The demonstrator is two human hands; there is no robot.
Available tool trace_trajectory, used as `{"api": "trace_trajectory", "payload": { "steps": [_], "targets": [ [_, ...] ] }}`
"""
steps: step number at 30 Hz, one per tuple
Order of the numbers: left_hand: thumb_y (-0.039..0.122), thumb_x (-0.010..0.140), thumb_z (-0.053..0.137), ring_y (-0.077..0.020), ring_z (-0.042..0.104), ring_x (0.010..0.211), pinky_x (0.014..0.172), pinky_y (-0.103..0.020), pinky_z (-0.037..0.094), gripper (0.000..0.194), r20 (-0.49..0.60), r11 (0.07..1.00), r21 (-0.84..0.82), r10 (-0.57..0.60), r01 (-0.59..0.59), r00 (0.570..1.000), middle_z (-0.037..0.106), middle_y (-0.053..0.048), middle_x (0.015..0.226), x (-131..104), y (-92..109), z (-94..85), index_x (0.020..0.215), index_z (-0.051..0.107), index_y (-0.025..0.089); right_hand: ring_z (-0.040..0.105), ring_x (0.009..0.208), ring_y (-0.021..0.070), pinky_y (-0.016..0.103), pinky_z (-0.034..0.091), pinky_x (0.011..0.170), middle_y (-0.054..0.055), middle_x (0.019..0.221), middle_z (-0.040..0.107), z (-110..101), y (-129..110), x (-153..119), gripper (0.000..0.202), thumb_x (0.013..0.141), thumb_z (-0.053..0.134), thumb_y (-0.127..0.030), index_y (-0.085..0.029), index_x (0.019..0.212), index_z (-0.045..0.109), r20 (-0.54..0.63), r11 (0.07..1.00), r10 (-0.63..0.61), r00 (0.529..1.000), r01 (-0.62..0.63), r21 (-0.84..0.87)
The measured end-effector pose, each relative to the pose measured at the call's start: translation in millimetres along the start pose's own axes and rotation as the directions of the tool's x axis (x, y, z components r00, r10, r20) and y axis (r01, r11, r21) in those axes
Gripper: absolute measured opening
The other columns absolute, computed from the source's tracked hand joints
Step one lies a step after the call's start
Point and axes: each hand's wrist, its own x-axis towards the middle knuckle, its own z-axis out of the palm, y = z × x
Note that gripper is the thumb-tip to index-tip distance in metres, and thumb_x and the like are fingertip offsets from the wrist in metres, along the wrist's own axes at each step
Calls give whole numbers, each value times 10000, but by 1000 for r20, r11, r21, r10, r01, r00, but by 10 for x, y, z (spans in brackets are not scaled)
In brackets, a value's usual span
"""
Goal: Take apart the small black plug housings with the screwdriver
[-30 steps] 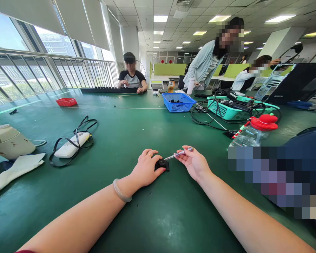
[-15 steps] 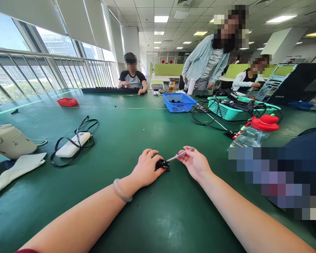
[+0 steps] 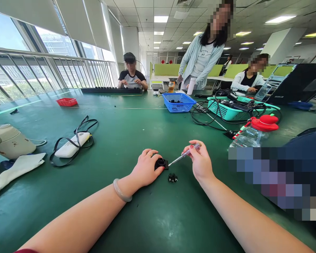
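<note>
On the green table [image 3: 116, 133], my left hand [image 3: 146, 167] is closed around a small black plastic part [image 3: 162, 163] and holds it against the surface. Its exact kind is too small to make out. My right hand [image 3: 201, 162] grips a screwdriver [image 3: 185, 153] with a clear handle, and the thin shaft points down left, its tip at the right edge of the black part. Just below the tip, a small black piece [image 3: 172, 177] with bright metal contacts lies loose on the table, apart from both hands.
At left lie a white device with a black strap [image 3: 73, 144] and a pale bag [image 3: 12, 142]. Farther off are a red tray [image 3: 66, 102], a blue basket [image 3: 178, 102] and a teal basket of cables [image 3: 237, 110]. A red-lidded bottle [image 3: 255, 131] stands right. Several people are beyond.
The small black piece with metal contacts has come out of the held part onto the table. My right hand and screwdriver have shifted slightly right. The standing person has straightened up.
</note>
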Motion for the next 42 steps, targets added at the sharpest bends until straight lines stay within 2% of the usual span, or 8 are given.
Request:
{"api": "trace_trajectory", "payload": {
  "steps": [3, 6, 11, 17, 20, 26, 34, 42],
  "targets": [
    [329, 868, 632, -317, 400, 1367, 1164, -556, 366, 305, -9, 1000, 2, 2, -2, 1000, 589, -95, 1356, 3, -8, 6, 1158, 661, 243, 631, 765, 190, 384, 503, 830, -26, 754, 663, 18, -53, -78, 311, 832, 683, -461, -283, 1031, 523, 22, 984, -166, 986, 167, -55],
    [358, 872, 635, -322, 394, 1370, 1173, -562, 352, 328, -3, 1000, 17, -3, 3, 1000, 589, -97, 1360, 6, -22, 15, 1175, 662, 235, 649, 816, 204, 398, 510, 852, 0, 820, 679, 36, -78, -174, 301, 879, 645, -477, -284, 1077, 527, 149, 963, -229, 962, 246, -109],
    [373, 862, 667, -335, 390, 1376, 1166, -574, 357, 315, -3, 1000, 29, -3, 3, 1000, 588, -105, 1369, 9, -36, 24, 1140, 681, 225, 662, 852, 216, 423, 495, 905, 15, 871, 710, 40, -86, -252, 241, 918, 608, -412, -294, 1119, 545, 314, 911, -268, 911, 345, -225],
    [359, 860, 671, -331, 402, 1369, 1152, -576, 373, 311, -12, 1000, 21, 6, -6, 1000, 594, -102, 1359, 7, -45, 31, 1145, 683, 237, 696, 856, 220, 411, 519, 885, 12, 891, 750, 86, -115, -242, 263, 869, 641, -381, -301, 1112, 578, 401, 899, -187, 897, 321, -297],
    [355, 863, 663, -331, 409, 1359, 1151, -575, 374, 308, -14, 1000, 23, 15, -15, 1000, 601, -104, 1347, 6, -46, 31, 1145, 683, 233, 700, 868, 223, 408, 519, 890, 13, 900, 753, 87, -114, -259, 270, 860, 657, -382, -304, 1109, 588, 382, 905, -191, 904, 313, -289],
    [350, 876, 649, -329, 403, 1360, 1159, -568, 365, 320, -2, 999, 44, 3, -3, 1000, 602, -98, 1346, 7, -41, 33, 1170, 669, 227, 664, 814, 216, 407, 510, 860, 13, 862, 714, 37, -127, -321, 291, 901, 625, -326, -303, 1176, 535, 254, 865, -395, 883, 451, -220],
    [332, 880, 638, -329, 411, 1355, 1157, -546, 370, 314, 10, 999, 38, 23, -23, 1000, 607, -105, 1344, 7, -34, 16, 1163, 666, 200, 686, 795, 198, 375, 543, 825, 3, 863, 734, 86, -147, -303, 224, 889, 592, -246, -306, 1105, 588, 433, 826, -330, 839, 478, -297],
    [163, 842, 628, -311, 429, 1342, 1174, -519, 355, 351, 48, 999, 24, 34, -35, 998, 635, -73, 1328, 9, -33, 6, 1191, 650, 199, 706, 779, 169, 326, 575, 793, 0, 859, 741, 97, -128, -269, 250, 922, 549, -217, -278, 1165, 545, 499, 739, -349, 793, 560, -374]
  ]
}}
